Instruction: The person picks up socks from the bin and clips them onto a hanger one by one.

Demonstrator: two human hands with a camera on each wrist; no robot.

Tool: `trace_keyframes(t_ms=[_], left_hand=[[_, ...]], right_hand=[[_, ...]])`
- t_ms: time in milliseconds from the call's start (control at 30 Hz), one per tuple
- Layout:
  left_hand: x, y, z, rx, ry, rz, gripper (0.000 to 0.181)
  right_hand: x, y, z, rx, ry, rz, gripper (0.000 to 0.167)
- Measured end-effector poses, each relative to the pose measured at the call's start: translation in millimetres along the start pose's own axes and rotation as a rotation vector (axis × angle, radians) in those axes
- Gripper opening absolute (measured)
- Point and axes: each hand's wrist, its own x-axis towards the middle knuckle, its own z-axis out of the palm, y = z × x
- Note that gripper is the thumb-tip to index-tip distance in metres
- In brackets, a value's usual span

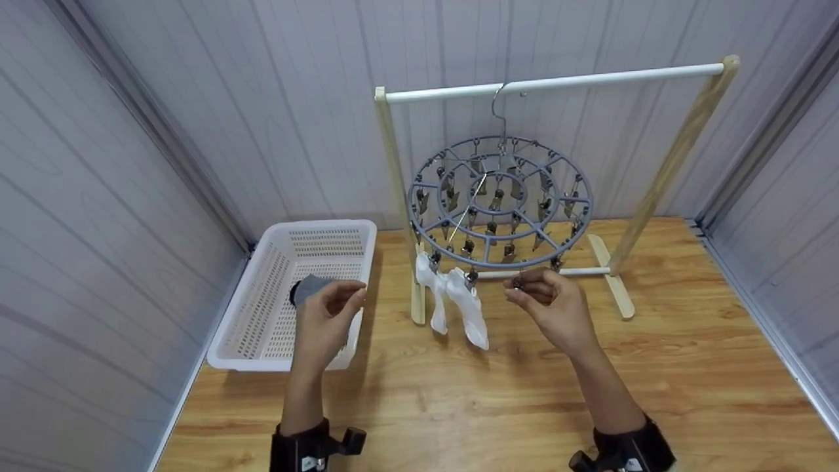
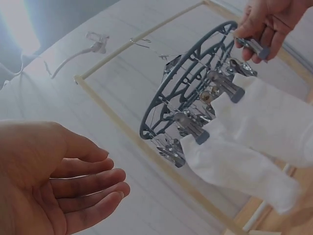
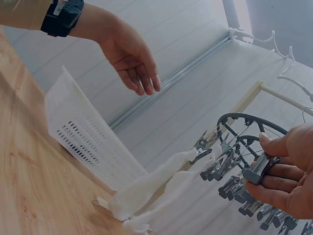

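The work looks partway along. Two white socks, one (image 1: pixel 432 292) on the left and the other (image 1: pixel 468 309) just beside it, hang by clips from the near left edge of the round hanger (image 1: pixel 499 212), which is hooked over the white bar of the rack (image 1: pixel 679 154). What appears left is the grey cloth (image 1: pixel 309 286) in the white basket (image 1: pixel 259 364) on the table (image 1: pixel 419 406); the left hand partly hides it, so I cannot tell what it is. Most of the other clips around the hanger are bare.

The right hand (image 1: pixel 557 311) pinches a bare clip (image 3: pixel 258 169) between thumb and fingers, to the right of the socks; whether the clip is being squeezed apart is unclear. The left hand (image 1: pixel 326 326) is empty, its fingers loosely bent.

From the head view, the left thumb and forefinger seem nearly to meet; the left wrist view shows the fingers relaxed, with nothing in them. That view also shows one clip gripping each sock near its top edge, plus a white cord (image 2: pixel 95 48) that the head view leaves out. The right wrist view shows only the basket's outside, whereas the head view looks into it.
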Motion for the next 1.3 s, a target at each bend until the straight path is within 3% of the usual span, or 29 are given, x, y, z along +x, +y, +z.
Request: trace_keyframes(t_ms=[200, 367, 667, 833, 1000, 1300], left_hand=[[23.4, 15.3, -18.3, 0.120, -0.059, 0.044, 0.013], [43.0, 13.3, -28.0, 0.178, -0.115, -0.006, 0.021], [84.1, -11.0, -51.2, 0.234, -0.215, -0.107, 0.024], [103.1, -25.9, -63.4, 0.243, -0.268, -0.202, 0.029], [116.1, -40.6, -69.4, 0.321, -0.297, -0.315, 0.035], [132.8, -75.6, -83.7, 0.436, -0.344, -0.461, 0.041]], right_hand=[[-2.4, 2, 0, 0.005, 0.020, -0.009, 0.023], [-2.7, 2, 0, -0.005, 0.057, 0.008, 0.024], [-1.6, 2, 4, -0.012, 0.075, 0.020, 0.025], [-2.1, 0, 6, -0.033, 0.081, 0.020, 0.026], [-1.9, -1, 7, -0.050, 0.079, 0.003, 0.027], [-1.7, -2, 8, -0.069, 0.115, 0.040, 0.027]])
